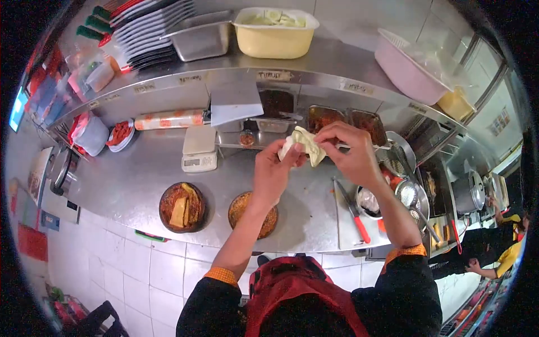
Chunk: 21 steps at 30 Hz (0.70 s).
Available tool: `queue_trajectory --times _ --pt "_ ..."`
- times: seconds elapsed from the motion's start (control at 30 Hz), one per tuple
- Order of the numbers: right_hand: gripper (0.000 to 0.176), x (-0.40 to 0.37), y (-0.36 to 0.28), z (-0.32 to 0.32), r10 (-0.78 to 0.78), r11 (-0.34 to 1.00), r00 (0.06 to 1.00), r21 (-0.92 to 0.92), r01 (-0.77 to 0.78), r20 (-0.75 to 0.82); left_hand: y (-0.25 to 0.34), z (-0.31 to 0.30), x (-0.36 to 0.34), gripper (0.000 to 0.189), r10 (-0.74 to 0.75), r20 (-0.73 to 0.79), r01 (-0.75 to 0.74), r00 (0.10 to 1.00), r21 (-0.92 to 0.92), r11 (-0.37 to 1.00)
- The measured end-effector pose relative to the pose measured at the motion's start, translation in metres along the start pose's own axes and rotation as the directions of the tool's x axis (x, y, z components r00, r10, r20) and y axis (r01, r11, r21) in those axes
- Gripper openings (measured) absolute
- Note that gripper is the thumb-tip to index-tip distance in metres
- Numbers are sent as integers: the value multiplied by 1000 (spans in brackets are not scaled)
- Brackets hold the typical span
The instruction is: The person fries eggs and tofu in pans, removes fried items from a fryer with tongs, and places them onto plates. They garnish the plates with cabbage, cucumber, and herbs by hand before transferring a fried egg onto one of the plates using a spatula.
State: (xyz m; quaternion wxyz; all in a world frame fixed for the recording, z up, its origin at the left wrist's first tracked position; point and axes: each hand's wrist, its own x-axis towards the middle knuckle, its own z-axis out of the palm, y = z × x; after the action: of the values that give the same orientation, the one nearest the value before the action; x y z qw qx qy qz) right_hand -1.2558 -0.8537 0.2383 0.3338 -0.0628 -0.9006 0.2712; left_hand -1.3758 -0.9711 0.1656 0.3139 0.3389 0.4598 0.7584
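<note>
My left hand [275,169] and my right hand [349,147] meet above the far middle of the steel counter. Both grip a pale green-white, crumpled cabbage leaf [306,142]. The left fingers wrap round its lower left side, while the right thumb and fingers pinch its right edge. Below my left forearm, partly covered by it, sits a dark stone bowl of orange-brown sauce [240,209]. Another stone bowl [200,210], to its left, holds red sauce and yellow-brown fried slabs [179,212].
A red-handled knife [360,227] lies on a cutting board at right. A white kitchen scale [199,150] and wrap roll [168,120] stand at the back. Overhead, a shelf holds a yellow tub [274,42] and pink basket [401,67]. A co-worker [497,247] is at far right.
</note>
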Motion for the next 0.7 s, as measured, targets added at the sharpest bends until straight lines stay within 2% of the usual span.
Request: queue_trajectory --times 0.1,0.17,0.23,0.27,0.33,0.37,0.43,0.47,0.5,0.53,0.6,0.63,0.7 --pt "9 -6 5 11 109 990 993 86 -111 35 -11 -10 -5 20 -17 -72 10 997 -97 995" --pt "10 -9 18 22 149 976 986 147 -158 68 -18 -20 -8 20 -56 -50 47 997 -164 985" --pt "11 -11 33 34 165 906 984 383 -178 65 -20 -25 -14 19 -88 -29 79 996 -228 970" --pt "11 -11 35 36 164 903 984 392 -179 71 -20 -27 -16 19 -108 -18 100 994 -270 958" --pt "12 -11 37 39 276 820 941 464 -336 193 -22 -30 -20 19 -130 -14 119 991 -308 944" --pt "12 -13 39 43 274 817 940 468 -338 201 -25 -32 -21 19 -150 -19 133 988 -362 923" --pt "11 -17 43 52 147 933 985 318 -169 90 -25 -28 -22 20 -174 -31 146 984 -413 899" --pt "11 -18 39 53 146 931 985 324 -170 96 -23 -23 -23 18 -155 -123 108 980 -324 940" --pt "11 -20 30 54 132 960 988 237 -149 86 -21 -21 -23 16 -128 -212 78 969 -229 970" --pt "11 -21 24 55 118 980 990 149 -129 79 -23 -22 -24 16 -134 -220 82 966 -228 970" --pt "12 -24 21 61 115 978 989 167 -129 92 -30 -27 -25 13 -178 -245 185 953 5 983" --pt "13 -27 20 64 105 977 990 178 -121 97 -35 -30 -27 13 -187 -254 194 949 2 981" --pt "13 -30 24 69 136 964 984 215 -157 111 -45 -37 -30 10 -246 -206 217 947 -152 964"
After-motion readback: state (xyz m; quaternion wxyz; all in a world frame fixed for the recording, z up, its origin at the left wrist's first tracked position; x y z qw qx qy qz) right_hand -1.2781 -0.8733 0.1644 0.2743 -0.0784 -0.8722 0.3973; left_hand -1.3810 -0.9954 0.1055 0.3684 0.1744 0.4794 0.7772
